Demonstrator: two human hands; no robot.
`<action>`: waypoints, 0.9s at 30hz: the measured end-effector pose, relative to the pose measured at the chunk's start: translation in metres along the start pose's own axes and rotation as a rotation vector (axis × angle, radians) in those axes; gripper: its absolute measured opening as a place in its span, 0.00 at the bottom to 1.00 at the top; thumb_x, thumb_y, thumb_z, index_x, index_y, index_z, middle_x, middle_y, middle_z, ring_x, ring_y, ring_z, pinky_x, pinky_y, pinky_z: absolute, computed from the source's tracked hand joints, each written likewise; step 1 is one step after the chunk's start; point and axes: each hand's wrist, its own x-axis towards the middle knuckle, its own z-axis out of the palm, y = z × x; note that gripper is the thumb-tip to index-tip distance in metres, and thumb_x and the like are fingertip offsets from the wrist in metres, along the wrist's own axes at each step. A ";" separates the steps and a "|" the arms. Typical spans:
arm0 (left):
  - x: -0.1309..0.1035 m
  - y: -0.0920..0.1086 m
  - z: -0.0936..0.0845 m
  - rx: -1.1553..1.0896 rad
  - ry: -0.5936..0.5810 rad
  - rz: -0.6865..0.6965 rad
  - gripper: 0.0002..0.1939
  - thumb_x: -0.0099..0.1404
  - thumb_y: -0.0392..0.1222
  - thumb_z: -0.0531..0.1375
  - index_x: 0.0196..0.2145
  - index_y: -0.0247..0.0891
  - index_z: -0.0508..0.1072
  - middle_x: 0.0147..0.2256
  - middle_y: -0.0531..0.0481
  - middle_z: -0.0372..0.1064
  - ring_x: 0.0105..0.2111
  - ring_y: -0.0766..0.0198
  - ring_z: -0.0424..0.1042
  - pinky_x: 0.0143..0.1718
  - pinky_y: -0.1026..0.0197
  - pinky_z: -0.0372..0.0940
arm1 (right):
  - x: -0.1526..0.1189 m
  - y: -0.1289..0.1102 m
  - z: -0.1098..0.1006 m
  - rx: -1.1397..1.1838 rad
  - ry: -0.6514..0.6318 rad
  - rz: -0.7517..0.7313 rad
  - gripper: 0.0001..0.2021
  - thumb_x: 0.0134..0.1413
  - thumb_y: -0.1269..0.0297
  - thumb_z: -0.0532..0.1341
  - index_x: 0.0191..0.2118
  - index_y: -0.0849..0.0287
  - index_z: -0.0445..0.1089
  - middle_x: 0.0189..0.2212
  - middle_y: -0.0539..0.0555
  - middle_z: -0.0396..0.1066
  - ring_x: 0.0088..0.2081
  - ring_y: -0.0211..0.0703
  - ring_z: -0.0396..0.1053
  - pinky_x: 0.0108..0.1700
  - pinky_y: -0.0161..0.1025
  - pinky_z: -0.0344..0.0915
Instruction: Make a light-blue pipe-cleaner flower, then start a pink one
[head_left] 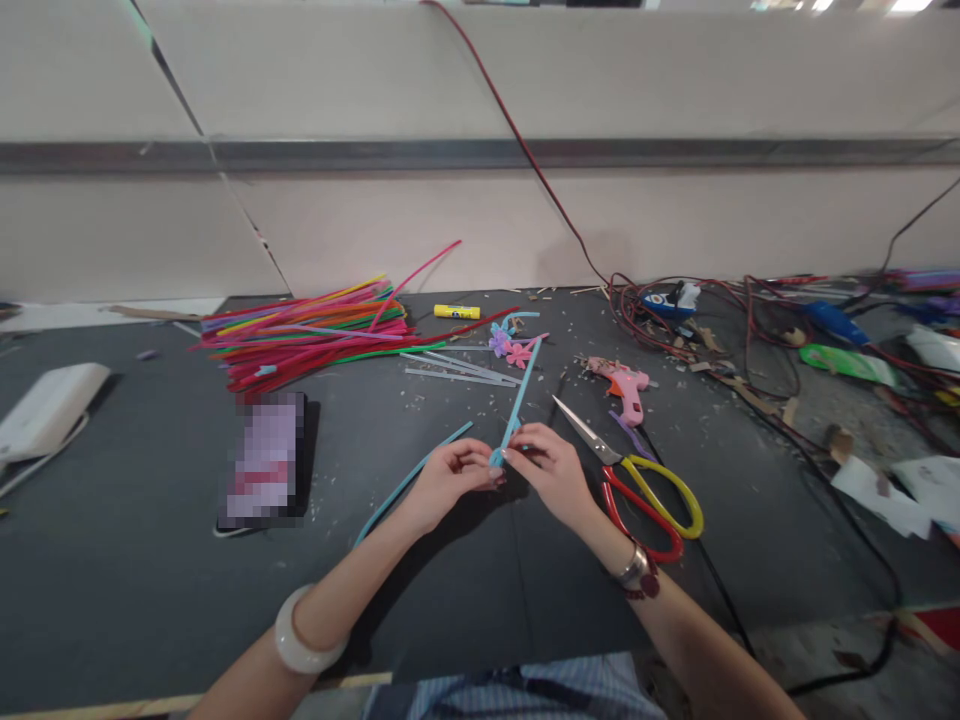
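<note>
Blue pipe cleaner point(523, 385) right in the thick of it, between the desk's point(172, 590) front and back edges! Left hand point(454, 475) pinches the looped lower end, right hand point(553, 468) pinches just beside, fingers hiding part of the loop. Beyond, small flowers point(517, 354); toward the back edge, a yellow glue stick point(457, 312), lettering too small to read. Leftward, a phone point(262, 460), its screen all blocks! Dark, scrap-strewn top, pale wall point(360, 230) behind, side edges cut off.
</note>
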 end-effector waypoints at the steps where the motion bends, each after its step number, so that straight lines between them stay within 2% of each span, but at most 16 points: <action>1: 0.000 -0.001 0.000 0.003 0.019 0.000 0.11 0.48 0.36 0.64 0.30 0.33 0.69 0.26 0.52 0.70 0.27 0.68 0.70 0.33 0.64 0.65 | 0.001 0.002 0.000 0.010 -0.045 0.028 0.04 0.47 0.65 0.59 0.28 0.60 0.69 0.31 0.54 0.65 0.32 0.38 0.66 0.33 0.34 0.66; 4: 0.001 -0.002 -0.001 0.049 0.050 0.011 0.10 0.47 0.37 0.65 0.28 0.33 0.69 0.26 0.52 0.70 0.26 0.68 0.70 0.32 0.64 0.65 | 0.001 0.004 0.000 0.065 -0.114 0.084 0.05 0.46 0.64 0.60 0.26 0.60 0.69 0.28 0.52 0.66 0.32 0.38 0.66 0.33 0.33 0.65; 9: 0.001 -0.002 0.002 0.221 0.080 0.099 0.09 0.46 0.39 0.65 0.25 0.32 0.71 0.24 0.52 0.69 0.25 0.68 0.68 0.31 0.66 0.63 | -0.001 0.003 0.001 0.160 -0.191 0.211 0.05 0.46 0.64 0.59 0.29 0.60 0.66 0.27 0.50 0.64 0.30 0.36 0.64 0.31 0.32 0.63; 16: 0.000 0.004 0.002 0.176 0.051 0.080 0.08 0.53 0.42 0.60 0.27 0.33 0.72 0.26 0.51 0.68 0.27 0.67 0.67 0.31 0.64 0.66 | 0.001 0.003 0.000 0.192 -0.189 0.225 0.06 0.47 0.63 0.59 0.29 0.59 0.64 0.24 0.48 0.63 0.27 0.35 0.63 0.32 0.33 0.62; 21: -0.001 0.002 0.003 0.345 0.075 0.169 0.07 0.54 0.41 0.58 0.27 0.33 0.70 0.21 0.52 0.67 0.23 0.69 0.66 0.28 0.66 0.64 | -0.001 0.007 0.002 0.192 -0.214 0.257 0.06 0.47 0.62 0.59 0.30 0.59 0.64 0.24 0.48 0.64 0.27 0.35 0.64 0.32 0.33 0.63; 27: -0.003 -0.005 0.001 0.603 0.164 0.278 0.08 0.54 0.41 0.57 0.30 0.34 0.71 0.25 0.50 0.70 0.26 0.66 0.69 0.29 0.66 0.64 | -0.002 0.008 0.003 0.191 -0.239 0.258 0.06 0.46 0.63 0.59 0.29 0.60 0.65 0.22 0.47 0.63 0.26 0.34 0.63 0.30 0.32 0.62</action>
